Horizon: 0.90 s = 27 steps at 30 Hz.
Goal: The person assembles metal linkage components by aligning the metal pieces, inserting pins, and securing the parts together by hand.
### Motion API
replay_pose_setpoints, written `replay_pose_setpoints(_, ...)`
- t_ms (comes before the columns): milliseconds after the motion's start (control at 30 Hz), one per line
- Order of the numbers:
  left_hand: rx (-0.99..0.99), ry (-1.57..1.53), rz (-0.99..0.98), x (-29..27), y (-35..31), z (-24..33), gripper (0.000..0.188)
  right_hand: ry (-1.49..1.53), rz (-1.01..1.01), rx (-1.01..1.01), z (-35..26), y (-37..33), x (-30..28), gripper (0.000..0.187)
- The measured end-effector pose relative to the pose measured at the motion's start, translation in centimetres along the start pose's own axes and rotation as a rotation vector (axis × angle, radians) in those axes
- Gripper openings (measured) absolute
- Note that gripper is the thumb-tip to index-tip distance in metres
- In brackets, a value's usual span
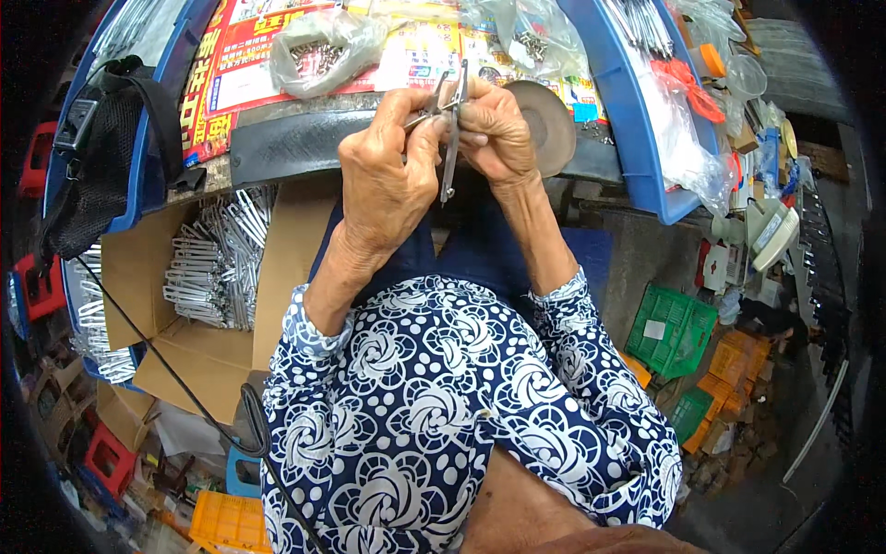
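Note:
Above the table's near edge, both my hands hold a slim, silvery jointed metal linkage (451, 157) of narrow arms crossing near the fingertips. One arm hangs down between the hands and another points up. My left hand (392, 171) pinches it from the left, with thumb and fingers closed at the joint. My right hand (503, 131) is closed on its upper part, and some of its fingers are hidden. A clear plastic bag (360, 57) of small metal parts, perhaps rivets, lies beyond my left hand. Beside my right hand is a round brown dish (544, 125).
Blue trays (637, 152) of metal strips flank the table; a black mesh bag (88, 175) hangs over the left one. A cardboard box (217, 365) below left holds many metal linkages (217, 263). Green crates (669, 328) and orange crates (729, 369) stand on the right floor.

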State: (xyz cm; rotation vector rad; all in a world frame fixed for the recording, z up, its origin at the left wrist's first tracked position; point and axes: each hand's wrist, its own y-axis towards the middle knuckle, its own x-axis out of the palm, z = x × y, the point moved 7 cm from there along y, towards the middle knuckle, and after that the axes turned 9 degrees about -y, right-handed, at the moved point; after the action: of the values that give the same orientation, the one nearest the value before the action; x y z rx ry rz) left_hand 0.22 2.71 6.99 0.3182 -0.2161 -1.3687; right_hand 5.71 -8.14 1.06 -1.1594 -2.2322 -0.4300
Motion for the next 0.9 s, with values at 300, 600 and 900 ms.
replay_pose_setpoints(300,-0.340,-0.427,-0.039,-0.5,0.6,-2.2,0.010,-0.325,0.061,-0.054,-1.5,-0.4,1.5,0.015)
replay_pose_setpoints(600,-0.490,-0.584,-0.060,-0.4,0.6,-4.0,0.013,-0.498,0.145,-0.024,-2.2,-0.9,1.8,0.012)
replay_pose_setpoints(900,-0.420,-0.625,-0.026,-0.6,0.6,-5.0,0.015,-0.660,0.170,-0.077,-3.0,-1.5,1.7,0.012)
